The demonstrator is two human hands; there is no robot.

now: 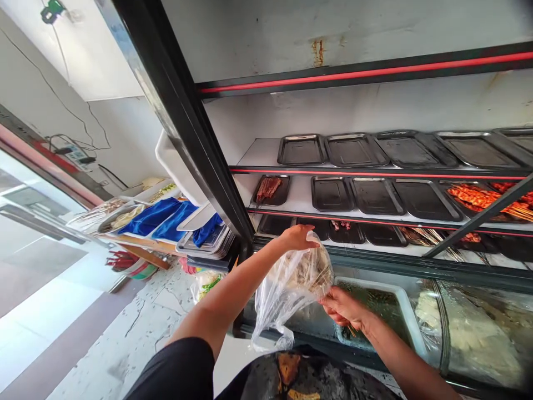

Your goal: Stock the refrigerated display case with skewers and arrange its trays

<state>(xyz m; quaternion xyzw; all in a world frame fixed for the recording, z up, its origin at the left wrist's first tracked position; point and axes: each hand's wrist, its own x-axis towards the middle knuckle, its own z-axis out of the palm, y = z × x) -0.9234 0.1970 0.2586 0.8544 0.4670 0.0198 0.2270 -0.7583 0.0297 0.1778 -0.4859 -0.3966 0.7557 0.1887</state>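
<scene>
My left hand (296,238) is closed on the top edge of a clear plastic bag (287,291) that hangs in front of an open display fridge. Inside the bag is a bundle of pale skewers (310,271). My right hand (343,307) is closed around the skewers' sticks at the bag's right side, just below the bundle. Both hands are in front of the fridge's lowest shelf of black trays (350,233).
The fridge shelves hold several black metal trays (353,150), a few with red meat skewers (483,197). A white tub (402,303) and covered food sit below. The fridge's black frame (195,133) slants at left. Stacked trays with blue cloths (166,218) lie on a counter at left.
</scene>
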